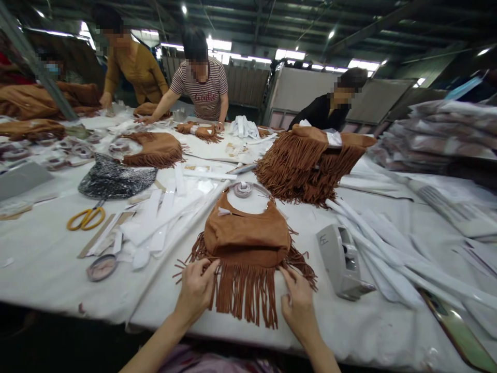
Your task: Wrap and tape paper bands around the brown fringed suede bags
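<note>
I'm watching the brown fringed bag (246, 235) lying with its fringe ending just short of the worktop (159, 285) edge, my left hand (196, 287) resting half-curled at one lower corner, pinching or not I can't tell, my right hand (301, 300) touching the other, loosely open, white surface showing before the grey device (336, 264).

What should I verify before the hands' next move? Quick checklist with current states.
1. Left hand at the fringe, lower left of the bag: ok.
2. Right hand at the fringe, lower right: ok.
3. Bag resting on the white table: ok.
4. Fringe all straight: not ok, side strands splay outward.
5. Scissors apart from the bag: ok, off to its left.
6. Either hand gripping firmly: cannot tell.
</note>
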### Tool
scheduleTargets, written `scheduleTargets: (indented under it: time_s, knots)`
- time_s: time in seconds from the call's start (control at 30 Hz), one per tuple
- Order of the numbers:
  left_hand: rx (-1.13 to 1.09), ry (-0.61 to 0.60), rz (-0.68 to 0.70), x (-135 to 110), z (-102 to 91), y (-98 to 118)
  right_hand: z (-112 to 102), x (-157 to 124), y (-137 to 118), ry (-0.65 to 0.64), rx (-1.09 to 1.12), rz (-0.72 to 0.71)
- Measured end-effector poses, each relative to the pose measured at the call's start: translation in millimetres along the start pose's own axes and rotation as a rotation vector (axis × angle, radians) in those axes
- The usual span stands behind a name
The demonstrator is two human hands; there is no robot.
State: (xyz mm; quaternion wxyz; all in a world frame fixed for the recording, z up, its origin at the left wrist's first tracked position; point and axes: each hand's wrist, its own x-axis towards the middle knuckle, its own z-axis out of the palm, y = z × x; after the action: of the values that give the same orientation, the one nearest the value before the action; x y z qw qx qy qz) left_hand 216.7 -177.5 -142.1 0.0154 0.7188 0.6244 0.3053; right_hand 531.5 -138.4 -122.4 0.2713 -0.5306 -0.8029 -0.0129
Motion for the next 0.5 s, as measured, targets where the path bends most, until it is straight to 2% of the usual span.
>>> scheduleTargets:
  time_s: [0.07, 0.17, 0.3, 0.5]
  knots:
    - [-0.035, -0.124, 0.125, 4, 7.0, 21, 12, -2, -26, -0.108, 0.122, -0.141]
    - [-0.035, -0.253, 0.192, 16, 21.3, 39, 31, 1, -48, -0.237, 0.142, -0.215]
    - [-0.007, -0.333, 0.148, 26, 32.4, 42, 42, 8, -50, -0.338, 0.044, -0.209]
    - [0.001, -0.397, 0.096, 27, 33.6, 45, 39, 14, -45, -0.377, 0.011, -0.218]
